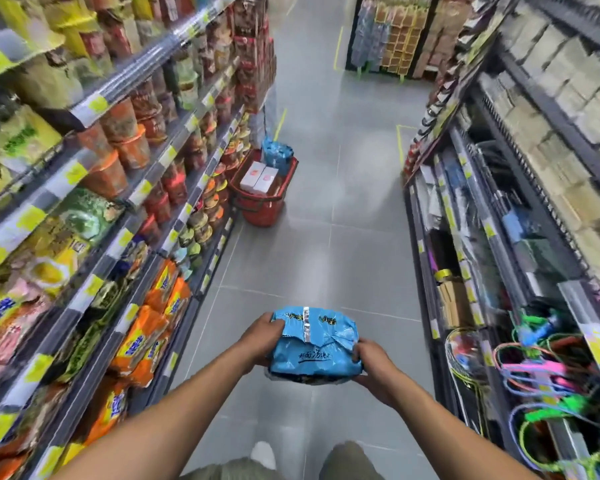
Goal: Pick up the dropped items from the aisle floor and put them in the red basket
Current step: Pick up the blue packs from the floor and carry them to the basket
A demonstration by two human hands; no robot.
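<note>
Shelves (136, 188) flank red basket (261, 210); hands (261, 338) (373, 362) hold blue packet (313, 355).

forearms (174, 410): bare | legwear (349, 460): olive-khaki fabric | shoe (263, 452): white, one visible

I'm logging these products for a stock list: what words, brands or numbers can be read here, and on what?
Nothing reads clearly.
On the blue packet: dark Chinese script, too blurred to quote.
On the orange packets, left shelf: blue characters, blurred.
On the yellow shelf tags: unreadable.
On the white boxes in the red basket: a pink mark, unreadable.
</note>
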